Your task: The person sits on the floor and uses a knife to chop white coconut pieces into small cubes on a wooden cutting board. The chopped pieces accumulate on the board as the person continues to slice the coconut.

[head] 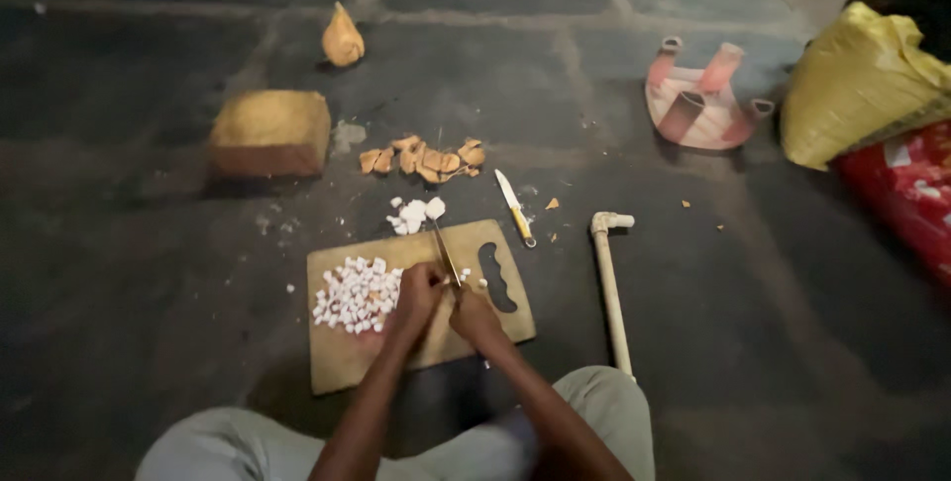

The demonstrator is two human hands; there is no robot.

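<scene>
On the wooden board (347, 362), both hands cut white cubes (357, 295).

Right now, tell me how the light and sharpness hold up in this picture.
Head view: dim light, the stone floor near black toward the edges; the cutting board and white cubes are brightest; both hands slightly soft, the knife thin and hard to trace; no glare, faint shadows.
</scene>
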